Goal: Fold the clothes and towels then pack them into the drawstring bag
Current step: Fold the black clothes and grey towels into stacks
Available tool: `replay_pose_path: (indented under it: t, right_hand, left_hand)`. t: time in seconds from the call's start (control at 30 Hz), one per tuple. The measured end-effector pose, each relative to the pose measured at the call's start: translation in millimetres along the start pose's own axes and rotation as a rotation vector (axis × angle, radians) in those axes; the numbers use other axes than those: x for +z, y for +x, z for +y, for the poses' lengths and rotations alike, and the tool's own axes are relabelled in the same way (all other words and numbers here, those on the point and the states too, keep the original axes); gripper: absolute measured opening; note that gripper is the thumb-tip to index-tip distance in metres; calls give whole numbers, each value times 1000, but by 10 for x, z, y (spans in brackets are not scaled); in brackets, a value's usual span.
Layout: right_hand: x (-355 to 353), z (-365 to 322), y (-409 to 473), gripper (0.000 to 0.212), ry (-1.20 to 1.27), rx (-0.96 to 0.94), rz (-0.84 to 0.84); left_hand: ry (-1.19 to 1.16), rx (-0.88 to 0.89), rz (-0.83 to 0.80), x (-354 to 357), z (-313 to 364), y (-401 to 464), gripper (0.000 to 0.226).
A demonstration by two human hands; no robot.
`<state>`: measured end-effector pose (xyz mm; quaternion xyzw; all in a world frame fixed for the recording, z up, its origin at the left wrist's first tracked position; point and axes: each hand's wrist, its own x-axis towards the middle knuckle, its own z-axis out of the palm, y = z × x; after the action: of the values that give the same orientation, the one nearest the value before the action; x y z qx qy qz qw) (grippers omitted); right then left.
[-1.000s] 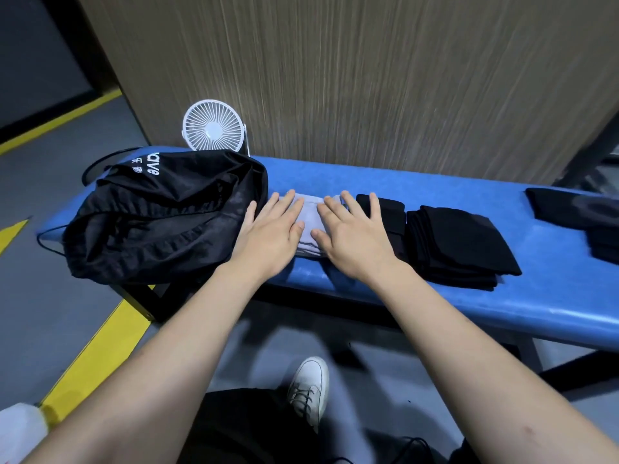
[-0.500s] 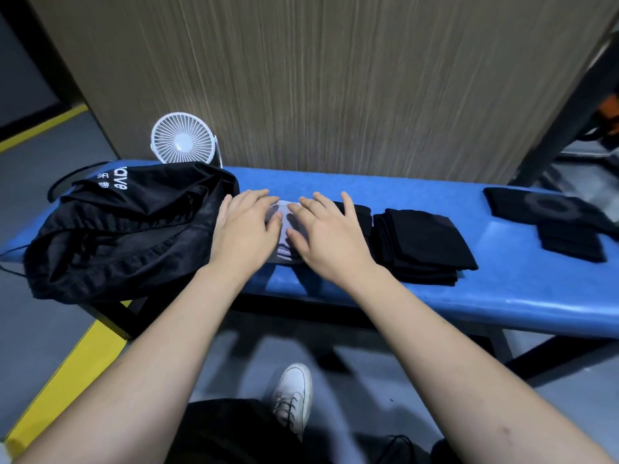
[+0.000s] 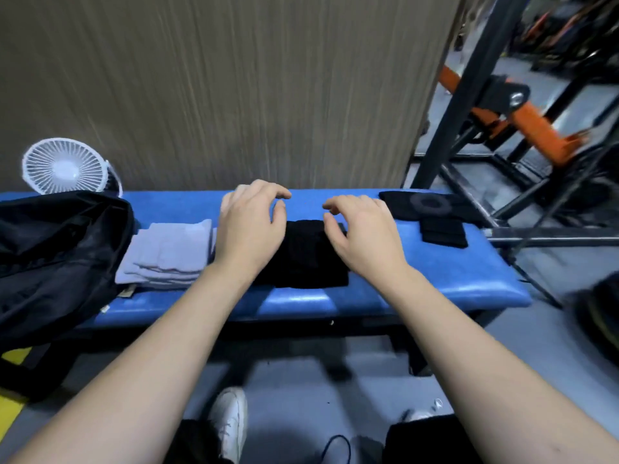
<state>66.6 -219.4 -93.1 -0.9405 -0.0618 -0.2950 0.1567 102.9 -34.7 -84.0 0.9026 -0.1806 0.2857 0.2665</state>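
A folded grey towel [image 3: 167, 256] lies on the blue bench [image 3: 435, 276], right beside the black drawstring bag [image 3: 57, 256] at the left. A folded stack of black clothes [image 3: 304, 256] sits in the middle of the bench. My left hand [image 3: 251, 226] hovers over the stack's left edge, fingers curled and apart, holding nothing. My right hand [image 3: 361, 232] hovers over its right edge in the same loose pose. Another black garment with a grey ring print [image 3: 432, 212] lies unfolded near the bench's right end.
A small white fan [image 3: 65, 167] stands at the back left of the bench. A wood-grain panel rises behind it. Black and orange metal framing [image 3: 495, 105] stands to the right. My white shoe [image 3: 231, 420] is on the grey floor below.
Both hands have lifted off the grey towel and moved right, over the black stack. The view has swung right, so the bag sits further left.
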Motion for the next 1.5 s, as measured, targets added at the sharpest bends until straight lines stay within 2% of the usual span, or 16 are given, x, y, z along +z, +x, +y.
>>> replay_pose_path:
  t: [0.3,0.5,0.6,0.8,0.9,1.0,1.1,1.3,1.5]
  right_hand:
    - [-393,1299,-197,20,14,338,-46]
    - [-381,2032,-197,18,58,564,-31]
    - [-333,2296,-190,20,52,623,-54]
    - [-279,2710,-205,24,-38,700,3]
    - [-229,2864,-209,28,-89,731,-72]
    - [-195,2938,-188,25,-122,728,-147]
    - [-190,2943,-145,23,-98,740,-143]
    - [-72,2936,-106,29,-125,652,-155]
    - [-120,2841,1,35,-111,571,150]
  left_hand:
    - [-49,121,-168,926,992,220,21]
    - [-49,102,-266,1494,1319,448,26]
    - [-53,61,-322,1725,1413,523,29]
    - [18,52,-485,2167,1527,632,27]
    - [68,56,-585,2316,1520,681,27]
    - [91,34,-652,2376,1509,704,17]
    - [126,38,-634,2386,1520,739,8]
    - [167,45,-475,2401,1497,763,15]
    - [79,57,-383,2238,1495,751,4]
